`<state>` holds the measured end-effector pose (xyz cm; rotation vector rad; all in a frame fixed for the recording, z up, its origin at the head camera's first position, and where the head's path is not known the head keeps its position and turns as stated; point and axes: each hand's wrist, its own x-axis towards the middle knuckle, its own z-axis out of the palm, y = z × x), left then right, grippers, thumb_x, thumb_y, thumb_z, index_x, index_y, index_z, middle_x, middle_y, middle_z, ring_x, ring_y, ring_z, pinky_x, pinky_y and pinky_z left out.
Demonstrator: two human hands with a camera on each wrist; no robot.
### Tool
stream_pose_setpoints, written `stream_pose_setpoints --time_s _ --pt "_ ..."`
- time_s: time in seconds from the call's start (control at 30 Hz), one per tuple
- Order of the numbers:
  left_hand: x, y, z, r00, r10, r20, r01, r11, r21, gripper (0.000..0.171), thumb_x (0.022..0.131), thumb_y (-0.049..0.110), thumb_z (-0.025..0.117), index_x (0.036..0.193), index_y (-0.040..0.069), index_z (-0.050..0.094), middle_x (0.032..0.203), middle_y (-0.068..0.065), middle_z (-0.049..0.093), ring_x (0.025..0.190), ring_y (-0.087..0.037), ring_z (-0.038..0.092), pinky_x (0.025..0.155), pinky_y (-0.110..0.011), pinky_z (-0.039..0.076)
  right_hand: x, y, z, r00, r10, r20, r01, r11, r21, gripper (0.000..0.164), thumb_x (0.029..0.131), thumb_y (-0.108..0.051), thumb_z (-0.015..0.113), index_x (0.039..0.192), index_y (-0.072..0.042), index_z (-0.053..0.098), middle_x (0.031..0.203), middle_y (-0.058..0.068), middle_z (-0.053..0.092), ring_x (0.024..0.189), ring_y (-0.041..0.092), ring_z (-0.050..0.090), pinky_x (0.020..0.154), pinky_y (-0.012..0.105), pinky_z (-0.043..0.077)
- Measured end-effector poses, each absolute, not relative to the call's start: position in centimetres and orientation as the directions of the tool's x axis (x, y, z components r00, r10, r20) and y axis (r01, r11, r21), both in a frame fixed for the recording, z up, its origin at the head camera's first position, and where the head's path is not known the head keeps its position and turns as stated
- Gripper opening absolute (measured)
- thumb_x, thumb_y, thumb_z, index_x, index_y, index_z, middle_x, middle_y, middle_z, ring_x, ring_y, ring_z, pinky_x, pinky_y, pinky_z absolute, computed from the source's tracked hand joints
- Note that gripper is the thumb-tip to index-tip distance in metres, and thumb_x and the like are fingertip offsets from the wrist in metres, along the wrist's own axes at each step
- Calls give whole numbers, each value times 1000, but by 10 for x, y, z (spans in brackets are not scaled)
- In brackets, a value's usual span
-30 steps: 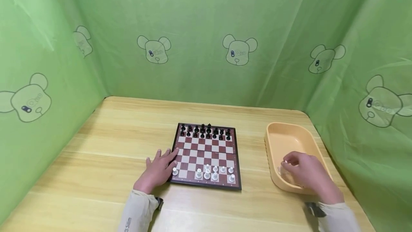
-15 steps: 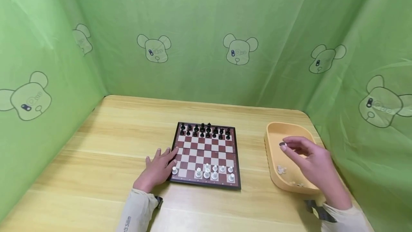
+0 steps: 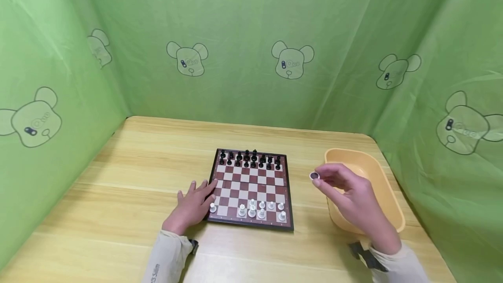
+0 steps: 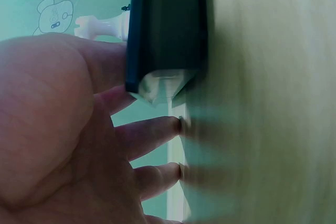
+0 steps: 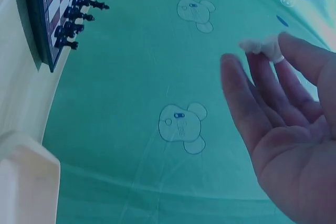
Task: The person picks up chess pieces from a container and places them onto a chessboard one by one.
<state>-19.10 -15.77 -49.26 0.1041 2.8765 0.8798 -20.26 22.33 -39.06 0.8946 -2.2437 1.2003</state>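
Observation:
My right hand [image 3: 355, 198] pinches a white chess piece [image 3: 315, 176] between thumb and fingers, its dark round base turned toward the head camera. In the right wrist view, the same chess piece [image 5: 265, 48] lies sideways at the fingertips. On the chessboard [image 3: 251, 180], several white pieces [image 3: 252, 212] stand near the close edge. One white rook [image 3: 212, 208] occupies the near left corner. My left hand [image 3: 190, 208] rests at the board's left edge with fingers spread. Seen from the left wrist, its thumb touches the board's side [image 4: 168, 24] and other fingertips reach the table.
Black chess pieces [image 3: 253, 160] fill two rows at the board's far side. An orange plastic tray [image 3: 393, 200] sits right of the board, partly hidden by my right hand. Green curtains [image 3: 243, 91] surround the wooden table [image 3: 149, 156] at the back and sides.
The right hand has lifted the white chess piece out of the tray and moved left, to the tray's left side. My left hand has stayed at the board's edge.

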Motion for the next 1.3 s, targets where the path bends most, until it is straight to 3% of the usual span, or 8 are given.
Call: stream_pose_setpoints --time_s 0.17,0.33,0.47,0.63,0.83,1.07,1.3 --pt "-192 -158 -493 -988 105 -111 24 825 565 52 110 30 47 160 19 40 164 -21 34 152 -54 15 113 -81 0 -203 213 -390 -764 -291 575 -643 408 -648 29 84 12 78 106 -3 67 95 6 74 81 6 72 70 19 60" --pt "-192 -159 -494 -988 104 -112 22 822 568 52 110 30 48 160 19 40 164 -20 34 152 -54 14 113 -81 0 -207 203 -392 -763 -319 562 -645 443 -623 22 86 5 80 99 -10 70 91 -2 75 78 7 68 69 16 57" --pt "-193 -159 -495 -988 105 -114 22 821 570 52 110 30 48 161 19 40 164 -21 34 152 -54 14 113 -82 0 -209 197 -397 -727 -349 591 -684 433 -587 23 86 5 79 99 -14 75 96 -4 75 81 8 67 72 15 54" --pt "-192 -158 -495 -988 105 -113 22 823 567 52 110 30 48 160 19 40 164 -21 34 152 -54 15 113 -82 0 -214 193 -401 -663 -378 646 -746 410 -524 27 84 9 79 103 -10 78 104 0 75 88 8 66 73 13 52" --pt "-193 -158 -494 -988 105 -114 22 823 567 52 110 30 47 160 19 41 164 -21 34 152 -54 15 113 -82 1 -215 187 -398 -659 -357 662 -751 362 -553 33 83 12 79 112 -4 72 102 2 77 84 7 64 69 15 52" --pt "-192 -159 -492 -988 109 -107 31 828 560 51 110 29 47 160 18 42 163 -22 35 151 -55 16 112 -83 2 -213 177 -385 -624 -321 712 -779 328 -535 34 82 14 79 111 -3 70 100 4 77 89 5 67 72 15 53" --pt "-191 -159 -491 -988 109 -107 30 826 563 51 110 29 47 160 18 41 163 -21 34 152 -55 16 113 -82 2 -211 162 -375 -513 -336 790 -858 202 -472 36 78 19 75 110 2 69 100 11 76 90 12 69 81 17 56"
